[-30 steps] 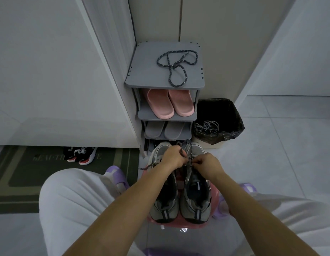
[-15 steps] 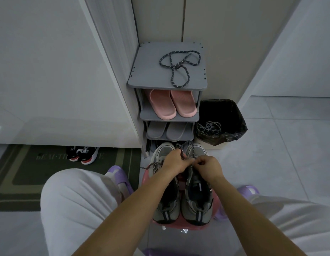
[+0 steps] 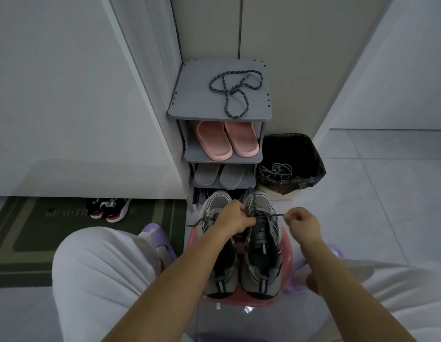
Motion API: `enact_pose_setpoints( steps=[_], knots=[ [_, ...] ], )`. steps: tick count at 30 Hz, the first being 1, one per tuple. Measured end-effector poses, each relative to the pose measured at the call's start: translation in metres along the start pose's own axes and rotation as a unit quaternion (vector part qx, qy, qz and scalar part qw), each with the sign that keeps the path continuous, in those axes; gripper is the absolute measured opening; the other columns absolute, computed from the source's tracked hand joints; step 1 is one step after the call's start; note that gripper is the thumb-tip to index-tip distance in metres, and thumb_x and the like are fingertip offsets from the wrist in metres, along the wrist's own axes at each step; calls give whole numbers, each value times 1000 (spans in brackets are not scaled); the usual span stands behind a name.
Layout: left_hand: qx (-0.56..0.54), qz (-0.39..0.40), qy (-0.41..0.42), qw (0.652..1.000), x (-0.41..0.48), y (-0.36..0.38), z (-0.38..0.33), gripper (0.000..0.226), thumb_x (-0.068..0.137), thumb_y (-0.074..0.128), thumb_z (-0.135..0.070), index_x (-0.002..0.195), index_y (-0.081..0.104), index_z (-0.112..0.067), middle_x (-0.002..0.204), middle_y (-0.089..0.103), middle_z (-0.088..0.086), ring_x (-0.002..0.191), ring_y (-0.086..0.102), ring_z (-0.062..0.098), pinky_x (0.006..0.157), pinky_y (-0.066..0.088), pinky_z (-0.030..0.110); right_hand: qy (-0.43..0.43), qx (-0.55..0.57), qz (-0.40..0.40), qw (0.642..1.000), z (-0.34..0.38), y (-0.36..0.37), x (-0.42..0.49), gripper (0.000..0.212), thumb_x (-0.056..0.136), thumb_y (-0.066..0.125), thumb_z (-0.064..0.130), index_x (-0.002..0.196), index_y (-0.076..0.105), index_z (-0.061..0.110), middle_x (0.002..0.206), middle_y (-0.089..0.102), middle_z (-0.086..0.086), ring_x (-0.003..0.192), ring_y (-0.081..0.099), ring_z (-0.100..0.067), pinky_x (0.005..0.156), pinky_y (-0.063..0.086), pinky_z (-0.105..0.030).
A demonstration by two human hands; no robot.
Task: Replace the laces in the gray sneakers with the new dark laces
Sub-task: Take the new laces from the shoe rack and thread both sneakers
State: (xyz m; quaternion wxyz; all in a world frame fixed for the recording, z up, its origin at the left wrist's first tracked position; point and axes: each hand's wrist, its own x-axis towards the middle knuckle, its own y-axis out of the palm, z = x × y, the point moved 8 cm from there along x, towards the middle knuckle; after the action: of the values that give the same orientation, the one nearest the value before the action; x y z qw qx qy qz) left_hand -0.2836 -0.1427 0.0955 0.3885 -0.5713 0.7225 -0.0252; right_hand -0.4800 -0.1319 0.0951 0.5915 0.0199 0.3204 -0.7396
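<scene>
Gray sneakers (image 3: 261,262) side by side on a pink stool (image 3: 286,243), left hand (image 3: 235,222) curled round the dark lace (image 3: 271,215) at the eyelets, right hand (image 3: 302,224) pinching its end taut rightward, spare lace (image 3: 235,93) looped mid-top of the rack (image 3: 190,104), pale laces (image 3: 276,170) in the bin (image 3: 313,154).

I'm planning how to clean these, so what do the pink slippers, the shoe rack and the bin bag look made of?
Pink slippers: probably moulded foam or rubber, matte; thick, seamless, ribbed straps.
Shoe rack: seemingly grey plastic board, matte; thin flat shelves with slot marks at the edges.
Bin bag: thin black plastic film, glossy; crinkled with shiny highlights.
</scene>
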Motion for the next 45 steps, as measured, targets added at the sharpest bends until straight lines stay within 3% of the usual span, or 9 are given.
enact_pose_setpoints(
  steps=[4,8,11,14,21,30,36,41,45],
  knots=[
    [-5,-7,11,1000,-2,1,-2,37,82,68,-19,113,51,-9,81,57,-3,77,56,15,71,47,26,78,27,-100,992,-35,-60,9,22,87,58,6,67,55,14,77,57,-12,75,53,-27,72,44,-34],
    [-9,-18,22,1000,-5,1,-4,45,83,69,-23,121,49,-9,90,60,-3,78,59,13,70,48,26,115,-131,5,985,-45,-59,12,12,84,65,11,89,64,0,85,58,-13,86,56,-28,82,46,-37],
    [14,-24,38,999,-9,2,-7,49,83,69,-30,124,48,-12,109,60,0,95,61,18,83,52,33,36,-208,23,977,-12,-40,4,20,84,66,17,100,55,15,87,57,-7,80,56,-25,69,41,-29],
    [44,-15,57,997,-14,6,-8,58,79,72,-39,126,49,-14,117,58,2,104,59,18,92,49,35,-96,-216,37,971,32,-5,-4,11,86,64,18,95,67,14,83,62,-6,67,54,-17,57,37,-24],
    [45,-25,63,997,-21,4,-9,55,80,72,-34,125,49,-13,113,61,3,102,59,18,88,47,31,-101,-421,93,897,48,54,-7,19,87,58,27,102,67,33,119,53,-3,110,55,-22,93,40,-35],
    [42,-31,52,997,-20,2,-5,54,80,71,-36,124,49,-13,114,58,3,103,57,17,85,45,28,-128,-379,65,914,48,34,-8,8,87,57,29,83,64,29,109,54,-2,102,56,-23,88,35,-34],
    [40,-18,41,998,-19,3,-3,58,81,71,-38,127,47,-14,116,58,3,104,57,18,85,44,27,0,-267,-10,964,1,-36,5,24,91,54,25,68,54,32,87,62,3,89,61,-25,92,44,-39],
    [34,-34,42,998,-21,1,-4,68,78,74,-37,133,41,-12,121,55,5,109,55,20,88,41,28,85,-331,22,940,-32,-48,5,15,92,54,33,93,64,22,102,61,-3,101,57,-29,95,40,-39],
    [42,-34,44,998,-23,0,-8,71,80,73,-34,137,37,-11,122,54,5,112,54,21,91,41,29,-17,-334,65,940,-3,-11,0,34,89,59,37,120,61,24,121,60,-6,111,57,-28,98,43,-41]
  ],
)
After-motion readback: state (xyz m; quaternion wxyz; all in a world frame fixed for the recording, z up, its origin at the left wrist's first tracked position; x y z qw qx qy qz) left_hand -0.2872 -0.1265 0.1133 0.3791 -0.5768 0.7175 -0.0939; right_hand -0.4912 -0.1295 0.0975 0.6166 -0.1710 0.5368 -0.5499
